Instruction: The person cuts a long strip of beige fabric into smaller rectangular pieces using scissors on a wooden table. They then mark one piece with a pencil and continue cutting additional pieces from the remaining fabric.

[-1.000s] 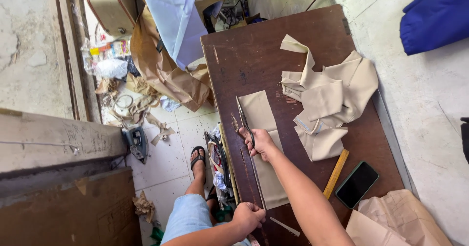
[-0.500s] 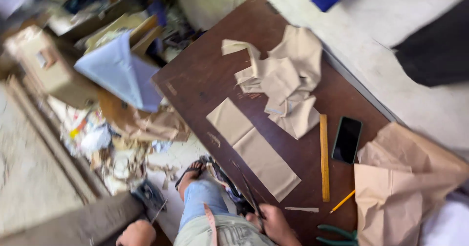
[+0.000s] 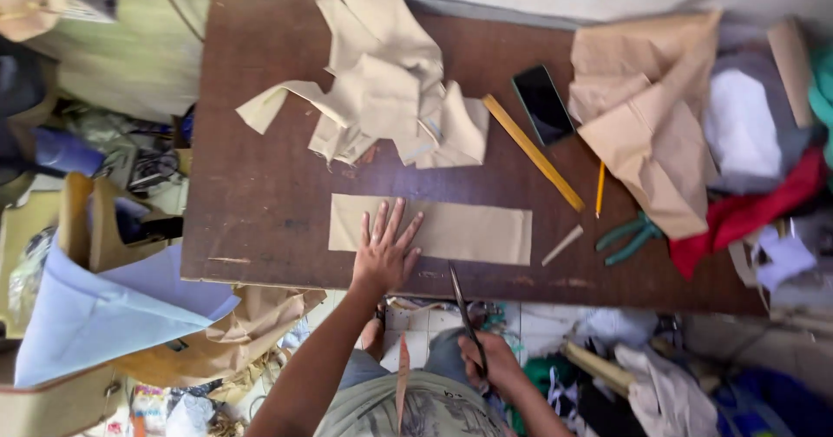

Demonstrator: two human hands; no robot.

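One left hand [image 3: 383, 255] splays flat on paper strip [image 3: 431, 229]; right hand [image 3: 490, 363] grips scissors [image 3: 464, 311].

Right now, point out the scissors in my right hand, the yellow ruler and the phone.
scissors [image 3: 462, 309], head view, on the blades above the right hand.
yellow ruler [image 3: 532, 152], head view, middle of its length.
phone [image 3: 543, 104], head view, centre of the dark screen.
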